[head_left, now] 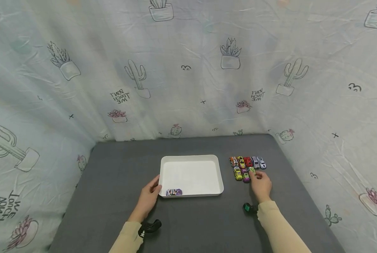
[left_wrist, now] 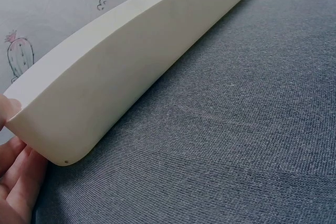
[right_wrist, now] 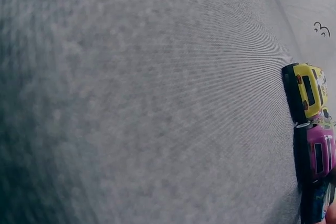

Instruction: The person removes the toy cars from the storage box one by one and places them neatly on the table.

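A white tray [head_left: 218,174] lies in the middle of the grey table, with one purple toy car [head_left: 174,192] in its near-left corner. My left hand [head_left: 156,188] rests against that corner; the left wrist view shows the thumb [left_wrist: 8,109] at the tray wall [left_wrist: 131,66] and straight fingers [left_wrist: 18,179] beside its base. Right of the tray, several toy cars [head_left: 247,162] stand in two rows. My right hand [head_left: 254,174] pinches the green car [head_left: 251,170] at the right end of the near row. The right wrist view shows the yellow car [right_wrist: 307,90] and the magenta car [right_wrist: 317,150] beside it.
Cactus-print cloth [head_left: 188,88] walls the table at the back and both sides. The grey tabletop [head_left: 112,175] reaches the cloth on the left and behind. Black wrist-worn devices [head_left: 149,226] sit near both sleeves.
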The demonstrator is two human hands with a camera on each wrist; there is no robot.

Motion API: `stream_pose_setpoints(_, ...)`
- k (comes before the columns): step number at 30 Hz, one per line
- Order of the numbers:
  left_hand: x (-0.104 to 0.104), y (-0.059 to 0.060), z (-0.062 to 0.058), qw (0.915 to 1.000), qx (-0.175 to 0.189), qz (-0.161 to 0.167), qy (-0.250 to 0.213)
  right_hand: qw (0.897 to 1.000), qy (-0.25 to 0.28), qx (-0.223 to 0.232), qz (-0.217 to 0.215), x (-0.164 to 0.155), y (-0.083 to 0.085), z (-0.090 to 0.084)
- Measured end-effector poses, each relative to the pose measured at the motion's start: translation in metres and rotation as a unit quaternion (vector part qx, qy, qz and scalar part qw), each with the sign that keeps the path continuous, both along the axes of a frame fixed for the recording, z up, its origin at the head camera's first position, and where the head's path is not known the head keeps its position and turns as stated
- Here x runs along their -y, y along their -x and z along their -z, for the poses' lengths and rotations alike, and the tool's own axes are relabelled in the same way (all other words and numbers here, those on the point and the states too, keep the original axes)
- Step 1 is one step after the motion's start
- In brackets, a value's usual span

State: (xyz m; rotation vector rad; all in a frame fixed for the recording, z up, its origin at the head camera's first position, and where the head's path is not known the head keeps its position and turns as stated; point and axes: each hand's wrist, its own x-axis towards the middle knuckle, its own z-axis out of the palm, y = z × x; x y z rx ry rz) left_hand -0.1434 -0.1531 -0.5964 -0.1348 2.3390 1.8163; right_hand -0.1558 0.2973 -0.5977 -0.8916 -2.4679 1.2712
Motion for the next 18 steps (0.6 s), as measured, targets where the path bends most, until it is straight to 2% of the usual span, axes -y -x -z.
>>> stream_pose_setpoints(6, 0.0003, 0.0001, -0.0003, 1.0000, 0.001, -0.001, -0.003, 1.000, -0.004, 0.003, 0.005, 0.0002, 0.0007, 0.0023)
stream_pose_setpoints(18, -0.0003, 0.0011, 0.0019, 0.9999, -0.002, -0.010, -0.002, 1.000, -0.009, -0.019, 0.002, -0.0001, 0.0007, 0.0033)
